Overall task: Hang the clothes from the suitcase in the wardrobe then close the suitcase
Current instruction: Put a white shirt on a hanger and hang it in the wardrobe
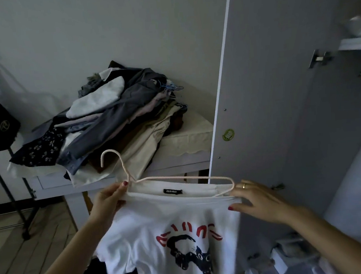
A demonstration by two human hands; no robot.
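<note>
1. White T-shirt [171,230], printed with red lettering and a dark animal figure: held up in mid-air in front of the person, just left of the open wardrobe door [259,109]. Its neckline is partly threaded over a hanger; the label shows at the collar.
2. Pale pink hanger [178,178]: hook up and to the left, the right shoulder loop inside the neck opening, the left arm outside the fabric.
3. Left hand [109,200]: pinches the shirt's left collar edge together with the hanger at the base of its neck, thumb on top.
4. Right hand [258,202]: fingers spread and nearly straight, resting on the shirt's right shoulder beside the hanger's loop; it steadies rather than clamps.
5. Pile of clothes [113,118]: heaped on the table [186,136] behind, reaching towards its near left edge, several pieces on blue hangers.
6. Suitcase: not identifiable in view.
7. Step in hand, by judgement: fitting the shirt onto the hanger.
8. Next move calls for drawing the left shoulder over the hanger's free arm, then carrying the hook right, into the wardrobe, whose rail is not visible.
</note>
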